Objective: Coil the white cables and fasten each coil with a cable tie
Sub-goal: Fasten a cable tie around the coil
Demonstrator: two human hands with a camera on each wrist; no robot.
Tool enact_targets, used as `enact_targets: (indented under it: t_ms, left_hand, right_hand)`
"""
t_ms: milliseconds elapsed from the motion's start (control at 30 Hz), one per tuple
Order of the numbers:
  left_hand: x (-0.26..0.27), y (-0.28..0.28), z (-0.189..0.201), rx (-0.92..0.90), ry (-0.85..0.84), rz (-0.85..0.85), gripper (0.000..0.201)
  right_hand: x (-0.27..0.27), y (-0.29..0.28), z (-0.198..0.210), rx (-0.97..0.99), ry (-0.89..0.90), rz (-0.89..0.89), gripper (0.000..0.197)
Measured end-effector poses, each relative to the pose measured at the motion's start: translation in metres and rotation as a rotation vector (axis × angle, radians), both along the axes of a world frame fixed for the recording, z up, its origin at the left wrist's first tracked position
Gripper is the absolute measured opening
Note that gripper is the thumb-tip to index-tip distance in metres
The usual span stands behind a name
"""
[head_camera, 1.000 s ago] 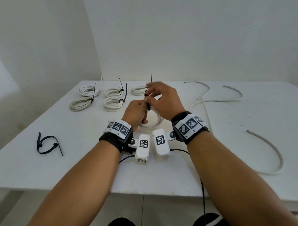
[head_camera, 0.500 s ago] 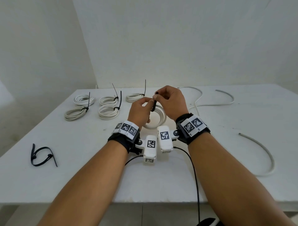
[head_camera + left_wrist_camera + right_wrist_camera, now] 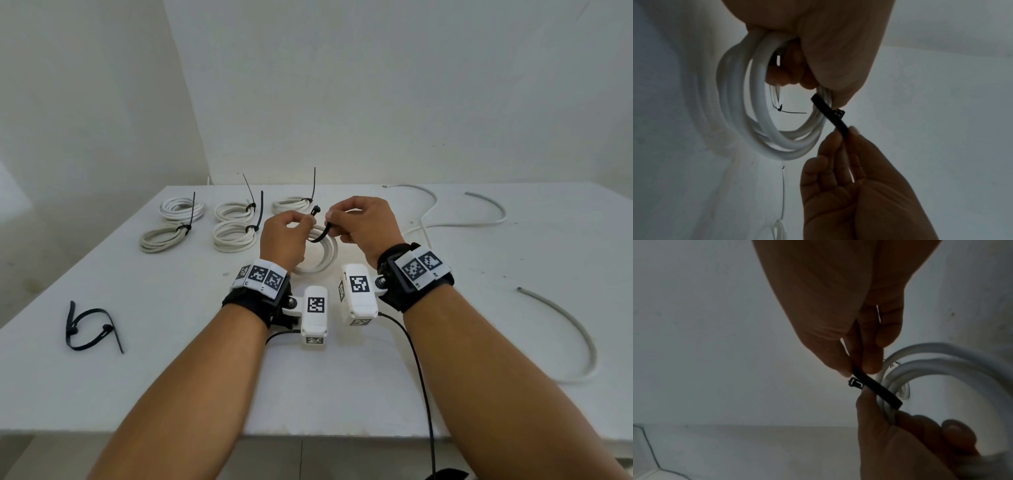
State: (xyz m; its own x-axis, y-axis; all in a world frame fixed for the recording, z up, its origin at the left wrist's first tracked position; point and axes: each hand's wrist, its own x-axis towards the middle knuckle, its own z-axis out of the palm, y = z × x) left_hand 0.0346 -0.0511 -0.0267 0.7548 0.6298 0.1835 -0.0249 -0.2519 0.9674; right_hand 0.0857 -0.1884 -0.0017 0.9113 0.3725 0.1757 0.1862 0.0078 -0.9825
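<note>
My left hand grips a coiled white cable just above the table; in the left wrist view its fingers curl round the coil. A black cable tie wraps under the coil's strands. Its square head sticks up by my left fingertips. My right hand pinches the tie's strap between thumb and forefinger, close beside the head. The strap's tail is hidden inside my right hand.
Several tied coils lie in two rows at the back left of the white table. Spare black ties lie near the left edge. Loose white cables trail across the right side.
My right hand has come off the top of the left and moved right, drawing the strap out. The tie's head now stands free by my left fingertips.
</note>
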Motion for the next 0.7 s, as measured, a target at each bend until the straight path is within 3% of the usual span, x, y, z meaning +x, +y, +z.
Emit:
enact_targets:
  t_ms: [233, 533, 700]
  left_hand:
    - [-0.005, 0.003, 0.002, 0.067, 0.03, 0.012, 0.018]
    - [-0.011, 0.0, 0.008, 0.155, 0.048, -0.137, 0.019]
    - [-0.011, 0.001, 0.007, 0.172, 0.045, -0.105, 0.016]
  right_hand:
    - [-0.005, 0.004, 0.0, -0.076, -0.066, 0.059, 0.012]
    - [-0.002, 0.002, 0.0, -0.082, -0.118, 0.029, 0.011]
    - [-0.002, 0.002, 0.0, -0.114, -0.159, 0.055, 0.014]
